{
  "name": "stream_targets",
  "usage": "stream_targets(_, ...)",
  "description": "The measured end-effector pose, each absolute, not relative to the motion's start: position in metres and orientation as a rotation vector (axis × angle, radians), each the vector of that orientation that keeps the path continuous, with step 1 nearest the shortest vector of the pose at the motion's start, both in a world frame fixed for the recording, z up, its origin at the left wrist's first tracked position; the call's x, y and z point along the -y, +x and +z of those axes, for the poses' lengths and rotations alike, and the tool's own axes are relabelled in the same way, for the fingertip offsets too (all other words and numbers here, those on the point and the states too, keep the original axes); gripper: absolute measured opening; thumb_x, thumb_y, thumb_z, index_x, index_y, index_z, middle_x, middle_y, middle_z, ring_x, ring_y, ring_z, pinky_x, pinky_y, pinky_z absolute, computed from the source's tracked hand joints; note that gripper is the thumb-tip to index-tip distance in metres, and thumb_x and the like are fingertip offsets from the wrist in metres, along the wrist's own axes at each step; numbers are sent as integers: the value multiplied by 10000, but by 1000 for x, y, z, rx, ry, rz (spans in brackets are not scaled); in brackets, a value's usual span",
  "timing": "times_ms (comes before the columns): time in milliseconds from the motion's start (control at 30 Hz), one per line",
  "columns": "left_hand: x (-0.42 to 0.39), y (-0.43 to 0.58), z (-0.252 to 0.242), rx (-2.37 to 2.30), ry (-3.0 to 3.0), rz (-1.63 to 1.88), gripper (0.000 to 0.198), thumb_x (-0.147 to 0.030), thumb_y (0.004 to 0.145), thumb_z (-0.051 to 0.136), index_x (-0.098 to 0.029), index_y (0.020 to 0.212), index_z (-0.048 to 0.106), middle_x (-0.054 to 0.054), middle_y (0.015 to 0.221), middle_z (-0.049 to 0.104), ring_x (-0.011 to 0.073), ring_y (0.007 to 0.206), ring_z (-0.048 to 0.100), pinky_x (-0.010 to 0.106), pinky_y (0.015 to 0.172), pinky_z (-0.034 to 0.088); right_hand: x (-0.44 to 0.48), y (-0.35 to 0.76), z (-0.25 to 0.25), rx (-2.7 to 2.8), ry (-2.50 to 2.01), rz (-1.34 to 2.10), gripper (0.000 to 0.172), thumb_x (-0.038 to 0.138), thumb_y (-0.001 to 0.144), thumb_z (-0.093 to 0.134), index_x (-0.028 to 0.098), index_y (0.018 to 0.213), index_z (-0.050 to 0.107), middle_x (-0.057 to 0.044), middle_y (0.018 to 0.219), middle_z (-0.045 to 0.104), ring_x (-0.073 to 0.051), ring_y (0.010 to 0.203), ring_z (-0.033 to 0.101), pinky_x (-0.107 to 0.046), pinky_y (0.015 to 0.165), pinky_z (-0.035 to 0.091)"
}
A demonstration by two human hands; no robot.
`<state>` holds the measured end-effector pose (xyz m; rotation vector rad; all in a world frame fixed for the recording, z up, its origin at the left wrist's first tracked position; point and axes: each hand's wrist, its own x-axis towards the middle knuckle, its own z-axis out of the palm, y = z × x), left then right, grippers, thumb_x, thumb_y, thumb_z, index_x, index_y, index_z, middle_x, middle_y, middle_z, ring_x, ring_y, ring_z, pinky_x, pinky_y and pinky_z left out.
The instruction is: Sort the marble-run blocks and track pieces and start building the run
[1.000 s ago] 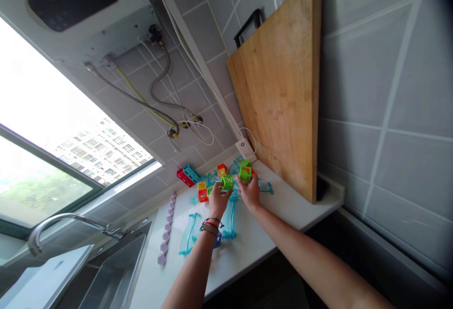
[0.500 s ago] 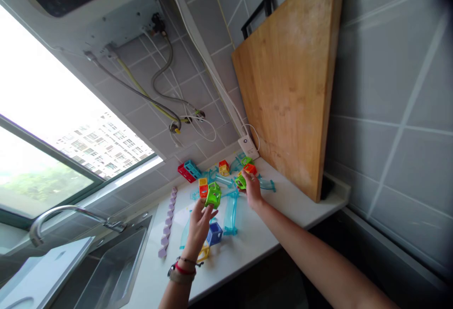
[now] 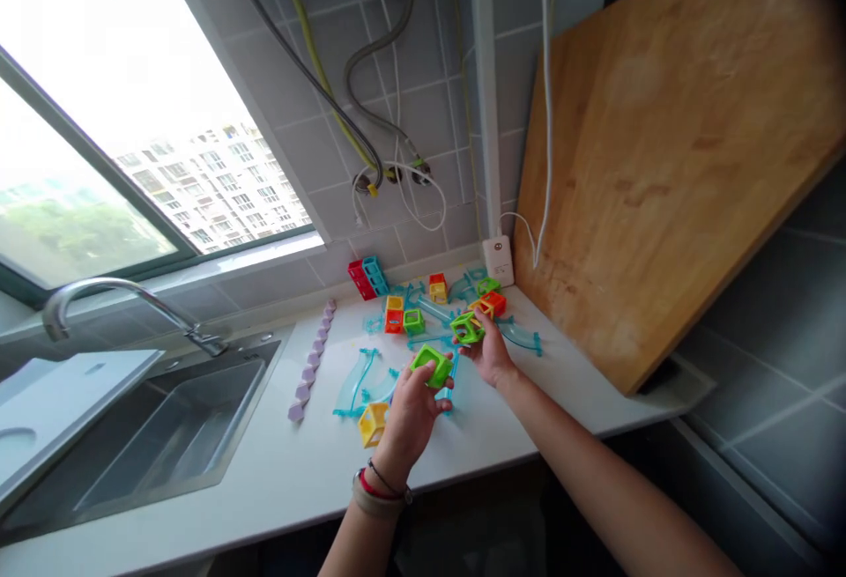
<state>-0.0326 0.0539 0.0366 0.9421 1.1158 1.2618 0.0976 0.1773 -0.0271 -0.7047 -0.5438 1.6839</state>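
Note:
My left hand (image 3: 415, 405) is closed on a green hollow cube block (image 3: 433, 366), gripped between thumb and fingers above the counter. Just to its right, my right hand (image 3: 490, 353) holds another green open-framed block (image 3: 465, 328) at its fingertips. An orange block (image 3: 493, 302) lies right behind the right hand. Below the left hand sits a yellow hollow block (image 3: 374, 424), beside a clear blue curved track piece (image 3: 358, 383). A third green block (image 3: 414, 322) stands next to a red-orange block (image 3: 394, 321).
A row of lilac hexagonal pieces (image 3: 308, 374) runs along the counter (image 3: 264, 471) near the sink (image 3: 162, 449). Red and blue blocks (image 3: 368, 277) stand by the wall. A large wooden board (image 3: 634, 172) leans at right, near a white power socket (image 3: 499, 260).
The view has turned and tilted down. My left hand has brought its green block closer to my right hand, which still holds its own green block.

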Motion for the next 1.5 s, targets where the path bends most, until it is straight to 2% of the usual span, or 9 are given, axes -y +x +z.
stream_targets(167,-66,-46,36,-1324,1249,1303,547,-342,790,793,-239,1185,428,70,1077,725,187,875,713,206,577,520,-170,100,-20,617,-673,1569,458,595,782,753,233,1020,602,39,713,663,-142,544,631,-212,432,448)
stream_targets(233,-65,-54,39,-1378,1363,1290,465,-340,816,765,-228,1162,474,76,1103,728,203,952,719,215,625,536,-165,102,-14,684,-638,1513,433,564,810,756,231,1052,624,36,715,657,-143,576,642,-209,458,448)
stream_targets(333,-57,-66,42,-1503,1521,1216,376,-282,835,723,-226,1179,581,60,1111,730,179,895,714,209,605,522,-155,102,-6,836,-602,1483,419,526,852,743,232,1135,647,13,793,675,-148,643,660,-224,516,472)
stream_targets(467,-41,-77,45,-1553,1672,1137,460,-165,809,706,-254,1257,652,21,1082,737,142,806,676,235,676,558,-136,101,-5,1051,-590,1381,517,547,787,813,239,1181,681,-11,923,678,-161,743,668,-267,623,526)
stream_targets(600,-32,-79,40,-1549,1758,1188,557,-64,810,657,-277,1324,648,19,1165,724,149,910,695,233,745,580,-110,104,-8,1211,-564,1149,654,561,670,902,257,1208,690,-45,1072,693,-216,906,694,-328,755,571)
stream_targets(767,-30,-69,34,-1571,1875,1197,617,-14,809,652,-263,1373,625,41,1234,710,183,1062,697,281,925,561,-85,105,-4,1354,-473,961,626,473,736,894,271,1272,642,-70,1097,718,-260,1001,705,-399,836,588)
stream_targets(967,-33,-60,37,-1548,1912,1162,634,-16,800,663,-269,1380,620,42,1252,715,192,1041,719,265,871,568,-81,110,5,1380,-493,864,593,548,791,824,261,1273,631,-80,1040,713,-284,973,690,-484,845,585)
stream_targets(1267,-30,-53,43,-1604,1943,1189,651,-16,784,671,-276,1380,628,32,1238,729,182,1026,727,233,853,564,-82,118,10,1264,-629,703,566,632,837,727,261,1252,627,-76,1026,664,-271,922,672,-456,790,577)
stream_targets(1500,-26,-50,43,-1574,1830,1194,705,27,741,654,-288,1371,629,3,1185,744,149,996,720,196,841,553,-77,111,-12,1393,-699,994,616,597,753,829,272,1237,630,-76,1117,695,-268,995,707,-386,827,576)
